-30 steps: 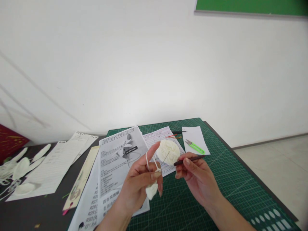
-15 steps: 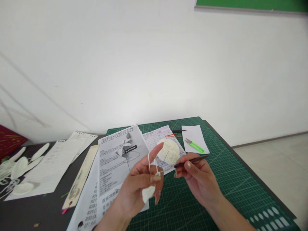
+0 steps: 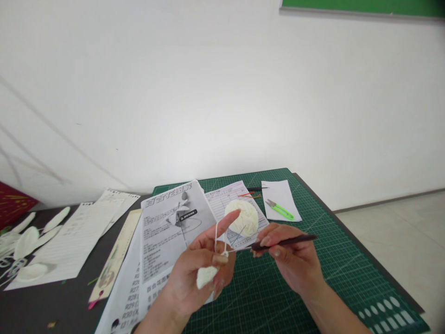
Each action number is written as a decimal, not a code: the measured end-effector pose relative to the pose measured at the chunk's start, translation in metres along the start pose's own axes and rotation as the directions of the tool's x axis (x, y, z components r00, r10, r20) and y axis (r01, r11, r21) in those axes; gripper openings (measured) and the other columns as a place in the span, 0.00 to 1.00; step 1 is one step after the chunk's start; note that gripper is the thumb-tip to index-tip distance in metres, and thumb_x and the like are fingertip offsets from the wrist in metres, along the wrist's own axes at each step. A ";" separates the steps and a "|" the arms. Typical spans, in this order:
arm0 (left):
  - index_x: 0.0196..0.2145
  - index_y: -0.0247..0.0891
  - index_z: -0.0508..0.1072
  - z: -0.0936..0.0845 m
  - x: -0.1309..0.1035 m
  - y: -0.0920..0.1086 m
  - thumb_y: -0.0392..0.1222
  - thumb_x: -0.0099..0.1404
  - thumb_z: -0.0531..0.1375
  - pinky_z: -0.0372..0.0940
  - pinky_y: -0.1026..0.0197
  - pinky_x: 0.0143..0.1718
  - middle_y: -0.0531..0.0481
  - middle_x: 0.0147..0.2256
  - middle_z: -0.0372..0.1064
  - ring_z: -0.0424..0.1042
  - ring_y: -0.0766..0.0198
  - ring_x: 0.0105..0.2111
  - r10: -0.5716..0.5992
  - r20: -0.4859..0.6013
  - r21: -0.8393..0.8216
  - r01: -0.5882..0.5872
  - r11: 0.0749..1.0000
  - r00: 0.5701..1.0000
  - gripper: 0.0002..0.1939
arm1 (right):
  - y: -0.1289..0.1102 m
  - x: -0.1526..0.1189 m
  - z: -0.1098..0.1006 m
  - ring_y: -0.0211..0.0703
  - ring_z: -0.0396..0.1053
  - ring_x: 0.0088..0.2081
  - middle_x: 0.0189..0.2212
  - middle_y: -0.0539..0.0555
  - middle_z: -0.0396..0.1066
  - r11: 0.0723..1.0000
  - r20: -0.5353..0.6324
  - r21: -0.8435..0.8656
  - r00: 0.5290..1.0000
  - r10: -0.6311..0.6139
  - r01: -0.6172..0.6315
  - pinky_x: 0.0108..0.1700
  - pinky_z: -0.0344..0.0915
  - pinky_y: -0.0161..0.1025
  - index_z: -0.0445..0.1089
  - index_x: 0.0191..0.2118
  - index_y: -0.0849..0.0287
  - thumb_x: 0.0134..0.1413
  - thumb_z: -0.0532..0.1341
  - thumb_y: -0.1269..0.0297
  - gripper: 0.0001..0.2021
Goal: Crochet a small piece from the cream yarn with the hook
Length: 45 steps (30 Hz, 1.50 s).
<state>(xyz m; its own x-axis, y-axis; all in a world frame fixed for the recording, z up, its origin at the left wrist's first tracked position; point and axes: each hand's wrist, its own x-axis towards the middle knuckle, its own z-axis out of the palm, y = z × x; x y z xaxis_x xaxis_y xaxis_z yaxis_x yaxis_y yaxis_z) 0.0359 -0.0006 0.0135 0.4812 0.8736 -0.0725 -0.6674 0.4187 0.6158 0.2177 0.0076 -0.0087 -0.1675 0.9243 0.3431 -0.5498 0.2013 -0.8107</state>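
Note:
Between thumb and fingers, my left hand (image 3: 198,266) pinches a small white crochet piece (image 3: 206,277). White yarn (image 3: 216,236) loops over its raised index finger. My right hand (image 3: 292,260) is closed round the dark handle of a crochet hook (image 3: 297,240). The hook's thin metal shaft reaches left to the stitches at the left thumb; its tip is hard to make out there. Just beyond the hands lies a ball of white yarn (image 3: 248,218), on a printed form (image 3: 222,197).
Green thread snips (image 3: 281,210) rest on white paper (image 3: 292,197) on the green cutting mat (image 3: 333,273). Printed pattern sheets (image 3: 160,250) lie at left, beside a cream ruler-like strip (image 3: 116,253). Finished white crochet pieces (image 3: 28,243) sit at far left. A wall rises behind.
The hook in my right hand has swung nearer to level, its handle end now further right. The crochet piece has tilted and shifted slightly left with my left hand.

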 end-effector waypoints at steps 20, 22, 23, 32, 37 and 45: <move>0.50 0.33 0.76 -0.005 0.003 0.005 0.27 0.46 0.57 0.47 0.68 0.12 0.59 0.09 0.57 0.45 0.73 0.10 -0.048 0.060 -0.032 0.050 0.998 0.997 0.30 | -0.002 -0.005 -0.001 0.41 0.77 0.26 0.27 0.53 0.78 1.000 -0.003 0.025 1.000 0.004 -0.004 0.29 0.75 0.36 0.79 0.35 0.57 0.51 0.67 0.69 0.05; 0.49 0.34 0.76 -0.005 0.003 0.005 0.27 0.46 0.58 0.46 0.68 0.11 0.60 0.09 0.57 0.45 0.74 0.09 -0.046 0.050 -0.030 0.047 0.998 0.998 0.30 | -0.002 -0.005 0.000 0.41 0.77 0.26 0.27 0.53 0.78 0.999 -0.016 0.042 1.000 0.010 -0.009 0.29 0.75 0.36 0.79 0.35 0.57 0.51 0.67 0.69 0.04; 0.49 0.34 0.76 -0.005 0.003 0.005 0.27 0.46 0.58 0.46 0.68 0.11 0.60 0.09 0.57 0.45 0.74 0.09 -0.042 0.043 -0.025 0.043 0.999 0.998 0.30 | -0.003 -0.005 0.000 0.41 0.77 0.26 0.27 0.53 0.79 0.998 -0.022 0.053 1.000 0.016 -0.015 0.29 0.75 0.36 0.79 0.35 0.58 0.50 0.68 0.69 0.04; 0.54 0.51 0.71 -0.009 -0.002 0.010 0.35 0.60 0.64 0.53 0.70 0.19 0.53 0.21 0.73 0.66 0.71 0.18 0.129 0.064 0.459 -0.144 0.876 0.990 0.24 | 0.005 0.002 -0.003 0.33 0.71 0.15 0.17 0.51 0.76 0.881 -0.093 0.352 0.925 0.368 -0.315 0.18 0.70 0.25 0.76 0.27 0.63 0.50 0.68 0.66 0.06; 0.59 0.53 0.64 -0.014 0.003 0.000 0.36 0.65 0.60 0.57 0.68 0.25 0.53 0.24 0.74 0.65 0.71 0.22 0.209 0.103 0.602 -0.228 0.765 0.973 0.26 | 0.013 0.005 0.000 0.31 0.69 0.14 0.15 0.50 0.74 0.826 -0.138 0.424 0.874 0.465 -0.372 0.18 0.69 0.24 0.72 0.24 0.63 0.47 0.69 0.67 0.08; 0.63 0.45 0.58 -0.019 0.010 -0.010 0.40 0.63 0.62 0.56 0.66 0.25 0.52 0.25 0.72 0.67 0.68 0.24 0.173 0.019 0.552 -0.155 0.820 0.985 0.32 | 0.016 0.001 0.020 0.33 0.72 0.18 0.19 0.51 0.76 0.935 -0.265 0.259 0.913 0.310 -0.242 0.22 0.71 0.27 0.73 0.27 0.62 0.47 0.70 0.63 0.08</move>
<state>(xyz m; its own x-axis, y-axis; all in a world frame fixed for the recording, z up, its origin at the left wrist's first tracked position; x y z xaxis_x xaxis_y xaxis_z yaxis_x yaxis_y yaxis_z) 0.0371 0.0089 -0.0081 0.3691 0.9280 0.0505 -0.3081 0.0709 0.9487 0.1928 0.0053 -0.0116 -0.1063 0.9923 -0.0636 -0.6855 -0.1194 -0.7182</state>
